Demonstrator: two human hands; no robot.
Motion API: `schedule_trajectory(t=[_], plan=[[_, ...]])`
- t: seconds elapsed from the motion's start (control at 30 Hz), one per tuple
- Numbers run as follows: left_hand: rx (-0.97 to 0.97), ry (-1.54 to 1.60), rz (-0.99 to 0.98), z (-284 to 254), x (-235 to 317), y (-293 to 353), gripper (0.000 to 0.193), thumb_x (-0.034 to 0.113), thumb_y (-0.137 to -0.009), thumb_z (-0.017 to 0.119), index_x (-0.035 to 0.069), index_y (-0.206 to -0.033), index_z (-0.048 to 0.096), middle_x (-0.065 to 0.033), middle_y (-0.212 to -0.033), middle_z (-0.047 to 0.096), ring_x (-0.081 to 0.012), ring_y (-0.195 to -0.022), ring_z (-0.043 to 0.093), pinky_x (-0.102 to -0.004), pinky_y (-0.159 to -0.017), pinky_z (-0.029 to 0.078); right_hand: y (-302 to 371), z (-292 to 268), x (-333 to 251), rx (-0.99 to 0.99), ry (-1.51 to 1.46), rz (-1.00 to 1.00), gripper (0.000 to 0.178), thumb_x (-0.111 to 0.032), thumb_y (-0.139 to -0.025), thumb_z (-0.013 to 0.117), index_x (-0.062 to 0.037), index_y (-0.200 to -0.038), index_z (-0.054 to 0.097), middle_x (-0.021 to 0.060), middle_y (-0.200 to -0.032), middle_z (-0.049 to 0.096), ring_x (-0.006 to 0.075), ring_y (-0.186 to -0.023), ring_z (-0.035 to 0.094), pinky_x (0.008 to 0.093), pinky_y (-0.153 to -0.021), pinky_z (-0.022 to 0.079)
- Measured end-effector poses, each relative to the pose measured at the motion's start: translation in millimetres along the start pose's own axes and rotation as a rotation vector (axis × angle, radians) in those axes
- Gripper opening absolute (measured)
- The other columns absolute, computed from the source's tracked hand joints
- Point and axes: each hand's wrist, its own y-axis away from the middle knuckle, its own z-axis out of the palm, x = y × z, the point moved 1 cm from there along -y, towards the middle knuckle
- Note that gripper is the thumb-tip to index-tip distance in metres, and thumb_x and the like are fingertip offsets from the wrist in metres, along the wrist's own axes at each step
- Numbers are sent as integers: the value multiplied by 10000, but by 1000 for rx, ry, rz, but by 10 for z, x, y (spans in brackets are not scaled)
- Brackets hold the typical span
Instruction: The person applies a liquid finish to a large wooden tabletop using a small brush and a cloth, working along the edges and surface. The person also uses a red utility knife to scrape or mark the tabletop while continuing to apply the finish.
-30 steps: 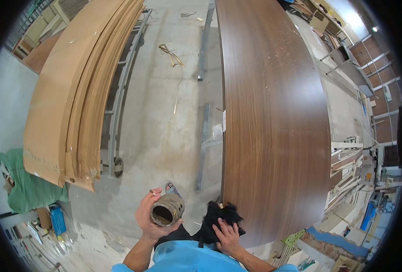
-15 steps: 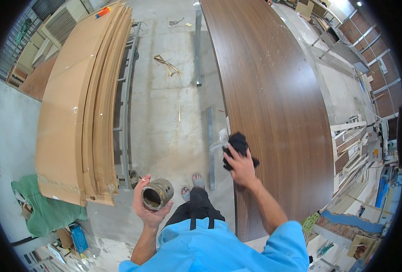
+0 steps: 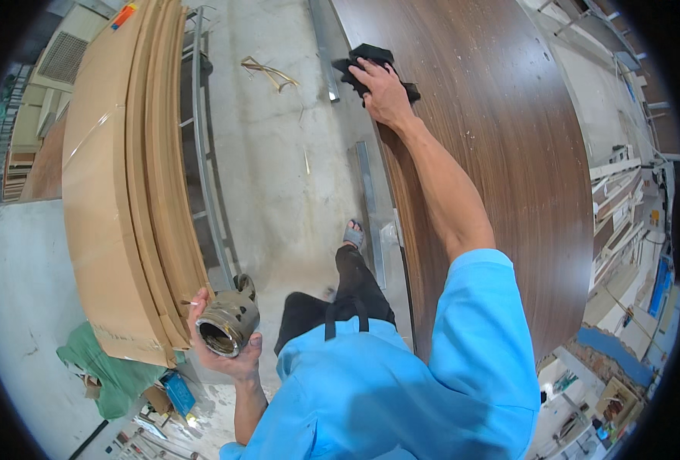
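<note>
A black cloth (image 3: pixel 373 54) is bunched beneath my right hand (image 3: pixel 386 96), which presses it with bent fingers on the left edge of a long dark brown wood-grain panel (image 3: pixel 501 161). Part of the cloth hangs past that edge. My right arm reaches far forward over the panel. Low on the left, my left hand (image 3: pixel 242 366) is wrapped round a grimy grey cylindrical can (image 3: pixel 240 308), tilted so its dark open mouth shows. A thin white stick, like a cigarette, pokes out by the fingers of that hand.
Long brown cardboard-wrapped boards (image 3: pixel 98 207) stand stacked on a metal frame (image 3: pixel 204 153) to the left. Yellowish strips (image 3: pixel 269 74) lie on the concrete floor (image 3: pixel 267 199). A green cloth (image 3: pixel 110 368) is at lower left, and wood offcuts (image 3: pixel 616 195) are piled beyond the panel.
My right hand has slid the black cloth forward along the panel's left edge. I have stepped forward, and my left hand with the can has shifted left and lower in view.
</note>
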Motion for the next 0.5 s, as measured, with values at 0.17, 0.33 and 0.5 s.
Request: schedule_trajectory(t=[0.17, 0.33, 0.5], plan=[[-79, 53, 12, 237, 5, -292, 947, 558, -719, 841, -89, -1318, 495, -259, -1309, 556, -379, -1237, 547, -507, -1072, 421, 933, -558, 168, 132, -9, 295, 530, 11, -755, 559, -61, -1277, 620, 151, -1455, 505, 340, -1352, 465, 533, -1145, 324], [-180, 127, 38, 478, -100, -612, 963, 570, -716, 839, -110, -1309, 501, -272, -1300, 560, -381, -1224, 561, -508, -1064, 431, 2300, -986, -880, 41, 222, 487, 630, -336, -881, 654, 73, -1338, 514, 258, -1460, 450, 401, -1413, 359, 566, -1174, 213], [-308, 246, 109, 598, -133, -778, 929, 515, -703, 871, -127, -1279, 525, -278, -1283, 568, -384, -1224, 567, -507, -1039, 458, 2928, -944, -1544, -37, 243, 680, 770, -414, -867, 680, 81, -1405, 441, 257, -1512, 385, 407, -1442, 307, 572, -1179, 186]])
